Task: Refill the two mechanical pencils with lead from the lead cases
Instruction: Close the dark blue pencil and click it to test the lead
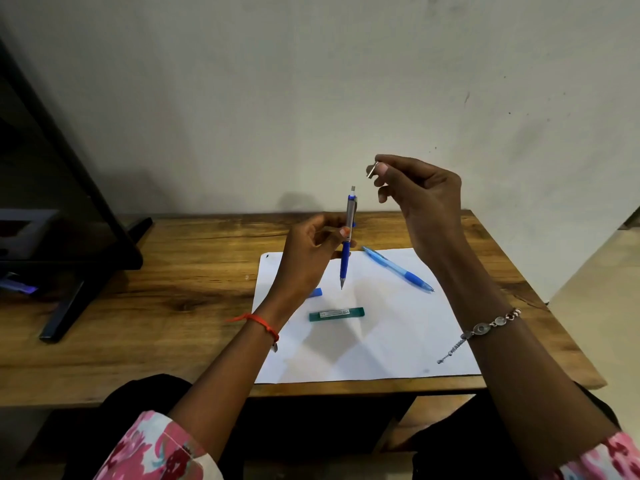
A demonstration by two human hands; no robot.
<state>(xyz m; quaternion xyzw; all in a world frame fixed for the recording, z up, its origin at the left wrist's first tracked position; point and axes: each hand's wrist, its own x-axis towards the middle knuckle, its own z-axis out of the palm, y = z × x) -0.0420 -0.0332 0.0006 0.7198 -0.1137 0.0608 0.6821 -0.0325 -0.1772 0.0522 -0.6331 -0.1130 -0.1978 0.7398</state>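
At the centre of the frame the left hand (308, 251) pinches a dark blue pencil (347, 237) between thumb and fingers, holding it upright above the paper with its tip pointing down and its small white eraser end at the top. Up and to the right of it, the right hand (422, 192) is raised in the air, thumb and forefinger closed on a small silver cap (372, 169), the other fingers loosely curled. The cap is apart from the top of the pencil.

Below them a white sheet of paper (381, 341) lies on a wooden table (156, 289). On the sheet, right of centre, a light blue pencil (398, 269) lies slanted, its tip toward the lower right. A green lead case (336, 313) lies flat near the middle of the sheet, just under the held pencil's tip. A blue lead case (316, 292) shows only partly, just beside the left wrist; the rest is hidden behind it.

A red thread circles the left wrist and a silver bracelet (491, 325) hangs on the right.
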